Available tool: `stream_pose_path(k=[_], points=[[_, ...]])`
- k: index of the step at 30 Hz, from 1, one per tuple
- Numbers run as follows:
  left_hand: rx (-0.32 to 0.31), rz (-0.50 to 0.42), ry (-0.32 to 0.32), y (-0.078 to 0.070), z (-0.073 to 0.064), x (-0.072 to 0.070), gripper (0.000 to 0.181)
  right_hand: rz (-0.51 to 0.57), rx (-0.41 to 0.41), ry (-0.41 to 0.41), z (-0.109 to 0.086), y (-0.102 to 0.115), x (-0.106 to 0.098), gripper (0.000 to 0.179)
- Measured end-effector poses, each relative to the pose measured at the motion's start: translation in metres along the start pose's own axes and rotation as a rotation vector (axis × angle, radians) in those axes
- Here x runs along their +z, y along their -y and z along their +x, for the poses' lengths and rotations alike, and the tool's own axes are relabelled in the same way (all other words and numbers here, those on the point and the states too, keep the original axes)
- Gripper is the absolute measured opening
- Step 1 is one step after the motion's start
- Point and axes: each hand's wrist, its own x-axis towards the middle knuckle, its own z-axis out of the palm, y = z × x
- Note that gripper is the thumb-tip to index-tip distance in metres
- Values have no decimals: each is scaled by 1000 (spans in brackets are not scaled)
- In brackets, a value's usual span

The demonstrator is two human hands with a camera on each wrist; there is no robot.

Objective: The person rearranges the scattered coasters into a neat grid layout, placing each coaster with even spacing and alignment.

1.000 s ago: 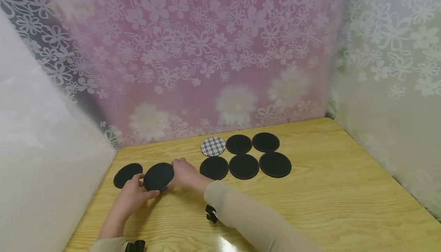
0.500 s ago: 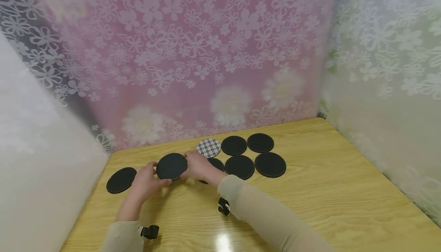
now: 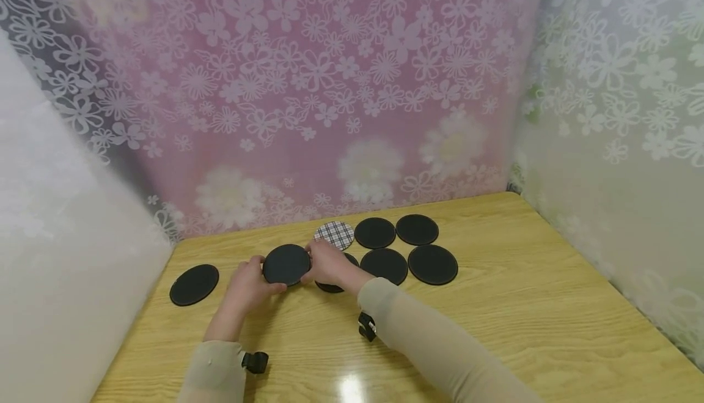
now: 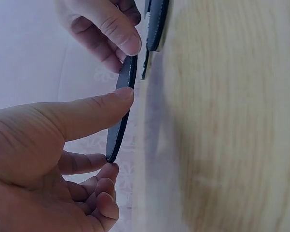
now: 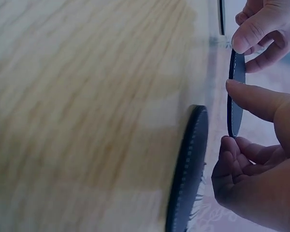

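A round black coaster (image 3: pixel 286 265) with a stitched edge is held above the table between both hands. My left hand (image 3: pixel 249 287) grips its left edge, the thumb on the near rim and the fingers behind. On its right edge, my right hand (image 3: pixel 331 263) pinches it between thumb and fingers. Both wrist views show the coaster (image 4: pixel 121 118) edge-on, lifted off the wood. Partly hidden under my right hand lies another black coaster (image 3: pixel 331 287). Just behind that hand is a white coaster with a dark plaid pattern (image 3: pixel 335 233).
Two rows of coasters lie to the right, among them black coasters at the back (image 3: pixel 417 229) and front (image 3: pixel 432 264). One black coaster (image 3: pixel 194 284) lies alone at the left. Patterned curtains (image 3: pixel 308 97) surround the wooden table (image 3: pixel 495 305).
Both hands have carried the held coaster rightward, away from the lone coaster at the left and toward the rows. My right hand now covers part of the front-left coaster. The view has shifted slightly.
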Motion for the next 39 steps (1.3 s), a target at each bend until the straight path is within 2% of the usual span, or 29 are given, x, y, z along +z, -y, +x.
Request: stream_pose_path(k=[7, 21, 27, 39], points=[[0, 16, 11, 5, 3, 7, 91, 1, 18, 49, 1, -4, 4, 71], [12, -11, 37, 10, 6, 12, 87, -55, -11, 90, 10, -10, 3, 63], [13, -26, 57, 10, 4, 13, 82, -29, -36, 95, 7, -10, 0, 60], [37, 7, 51, 9, 5, 17, 79, 2, -19, 101, 6, -12, -2, 60]])
